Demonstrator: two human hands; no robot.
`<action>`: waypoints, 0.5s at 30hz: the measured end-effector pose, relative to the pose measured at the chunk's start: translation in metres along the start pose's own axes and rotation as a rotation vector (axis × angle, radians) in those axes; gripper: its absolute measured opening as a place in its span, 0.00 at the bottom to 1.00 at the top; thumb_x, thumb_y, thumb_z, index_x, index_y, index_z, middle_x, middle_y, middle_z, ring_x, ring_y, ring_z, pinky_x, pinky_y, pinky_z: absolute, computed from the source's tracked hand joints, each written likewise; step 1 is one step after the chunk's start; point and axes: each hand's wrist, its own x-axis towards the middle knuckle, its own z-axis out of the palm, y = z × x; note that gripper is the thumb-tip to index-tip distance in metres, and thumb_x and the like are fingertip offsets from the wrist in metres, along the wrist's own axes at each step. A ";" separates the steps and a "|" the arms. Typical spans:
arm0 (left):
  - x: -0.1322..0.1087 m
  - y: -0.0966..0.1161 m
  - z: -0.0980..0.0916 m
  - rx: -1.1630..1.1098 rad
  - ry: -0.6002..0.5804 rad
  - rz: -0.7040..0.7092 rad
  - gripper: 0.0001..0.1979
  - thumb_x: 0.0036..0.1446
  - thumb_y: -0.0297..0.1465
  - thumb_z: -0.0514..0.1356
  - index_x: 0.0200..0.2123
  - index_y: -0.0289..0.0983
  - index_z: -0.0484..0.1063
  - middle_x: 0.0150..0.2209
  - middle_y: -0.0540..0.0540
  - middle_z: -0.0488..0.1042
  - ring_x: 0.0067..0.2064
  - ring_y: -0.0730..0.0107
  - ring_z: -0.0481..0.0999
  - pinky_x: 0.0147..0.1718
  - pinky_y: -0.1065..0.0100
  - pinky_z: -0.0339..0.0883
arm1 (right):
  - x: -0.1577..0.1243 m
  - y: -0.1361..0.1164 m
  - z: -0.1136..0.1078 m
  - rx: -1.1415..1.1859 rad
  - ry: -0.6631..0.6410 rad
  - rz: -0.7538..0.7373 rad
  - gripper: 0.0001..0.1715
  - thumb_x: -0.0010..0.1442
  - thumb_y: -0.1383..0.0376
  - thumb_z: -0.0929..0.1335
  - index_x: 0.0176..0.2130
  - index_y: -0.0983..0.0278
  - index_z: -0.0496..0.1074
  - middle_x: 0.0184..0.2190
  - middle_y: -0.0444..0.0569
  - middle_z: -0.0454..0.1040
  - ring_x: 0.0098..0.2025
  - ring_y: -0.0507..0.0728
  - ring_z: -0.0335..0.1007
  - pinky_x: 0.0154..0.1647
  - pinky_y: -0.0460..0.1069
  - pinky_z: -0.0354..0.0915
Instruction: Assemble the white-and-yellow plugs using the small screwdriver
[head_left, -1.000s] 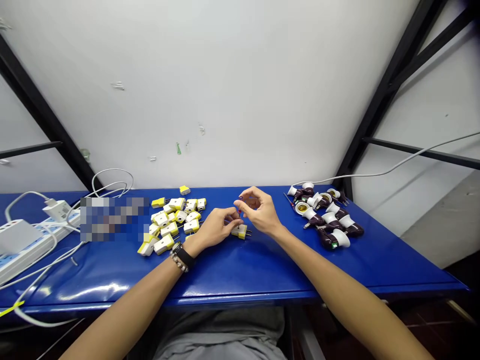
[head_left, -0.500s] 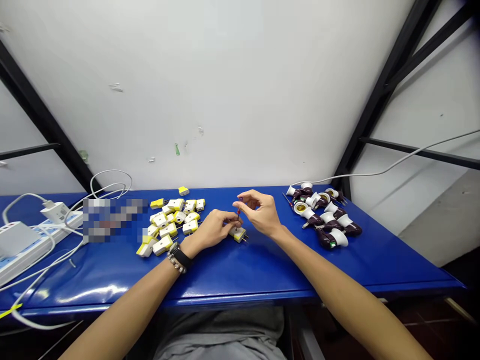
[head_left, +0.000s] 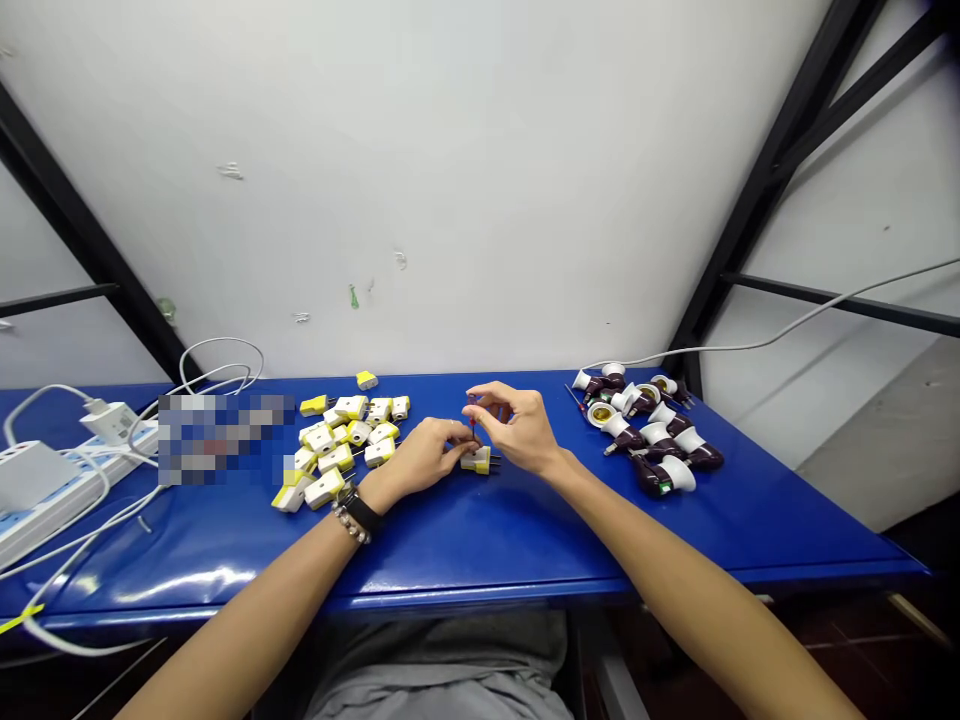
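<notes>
A white and yellow electrical plug (head_left: 478, 461) lies on the blue table in front of me, its metal prongs pointing right. My left hand (head_left: 429, 455) is closed at its left end, thumb and fingers gripping the plug beside the screwdriver's shaft. Above it, my right hand (head_left: 517, 428) pinches the red handle of a small screwdriver (head_left: 473, 424) between thumb and fingers. The screwdriver stands nearly upright, its tip at the top of the plug. Fingers partly hide the tip and the plug's left end.
Several similar plugs (head_left: 337, 458) are piled left of my left hand. Dark brown and white lamp holders (head_left: 660, 440) lie at the right, with another thin red-handled tool (head_left: 576, 398) beside them. A power strip (head_left: 45, 510) and white cables occupy the far left.
The plug has turned slightly, so its prongs now point more directly right. The screwdriver and my right hand's fingertips have shifted slightly left; my left hand stays at the plug.
</notes>
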 end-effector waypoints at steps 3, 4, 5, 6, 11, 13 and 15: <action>0.000 0.002 -0.001 -0.009 -0.007 0.000 0.11 0.63 0.26 0.56 0.36 0.37 0.80 0.34 0.48 0.83 0.34 0.67 0.79 0.36 0.70 0.69 | 0.000 0.000 0.000 0.000 0.012 -0.005 0.11 0.58 0.59 0.73 0.40 0.62 0.79 0.25 0.44 0.79 0.21 0.51 0.67 0.25 0.47 0.65; 0.000 0.002 -0.001 -0.009 -0.009 0.001 0.11 0.63 0.25 0.56 0.35 0.37 0.80 0.34 0.48 0.83 0.34 0.67 0.79 0.36 0.71 0.69 | 0.000 -0.001 0.000 -0.002 0.014 -0.007 0.11 0.58 0.59 0.73 0.40 0.62 0.78 0.25 0.44 0.79 0.20 0.51 0.67 0.25 0.47 0.65; 0.000 0.001 -0.001 -0.006 -0.009 0.002 0.11 0.63 0.25 0.56 0.35 0.37 0.80 0.34 0.48 0.83 0.34 0.68 0.79 0.36 0.71 0.69 | -0.001 -0.001 0.000 -0.006 0.019 -0.010 0.10 0.58 0.59 0.73 0.39 0.62 0.78 0.25 0.44 0.79 0.20 0.51 0.66 0.25 0.47 0.65; 0.000 0.000 -0.001 0.002 -0.009 0.004 0.11 0.63 0.25 0.57 0.35 0.37 0.80 0.34 0.48 0.83 0.34 0.68 0.79 0.36 0.71 0.69 | -0.001 -0.002 0.001 -0.015 0.029 -0.012 0.10 0.58 0.59 0.73 0.38 0.62 0.78 0.24 0.44 0.78 0.20 0.51 0.66 0.25 0.46 0.64; 0.001 -0.010 -0.001 0.065 0.013 0.011 0.11 0.61 0.23 0.57 0.35 0.37 0.81 0.35 0.47 0.82 0.34 0.68 0.78 0.35 0.71 0.67 | -0.004 -0.003 0.003 -0.072 -0.005 -0.055 0.09 0.61 0.59 0.71 0.39 0.62 0.77 0.19 0.41 0.74 0.17 0.50 0.63 0.24 0.45 0.62; 0.001 -0.014 -0.001 0.081 0.024 0.007 0.10 0.61 0.24 0.58 0.34 0.36 0.81 0.34 0.46 0.82 0.34 0.69 0.78 0.35 0.71 0.66 | -0.004 -0.001 0.004 -0.075 -0.044 -0.097 0.09 0.62 0.60 0.70 0.39 0.62 0.77 0.21 0.41 0.75 0.18 0.49 0.64 0.24 0.45 0.63; 0.001 -0.015 0.000 0.092 0.031 0.003 0.10 0.62 0.25 0.58 0.36 0.36 0.80 0.35 0.46 0.82 0.34 0.68 0.77 0.35 0.71 0.66 | -0.003 0.001 0.004 -0.064 -0.023 -0.108 0.10 0.61 0.59 0.70 0.39 0.63 0.77 0.23 0.43 0.76 0.20 0.49 0.66 0.25 0.45 0.63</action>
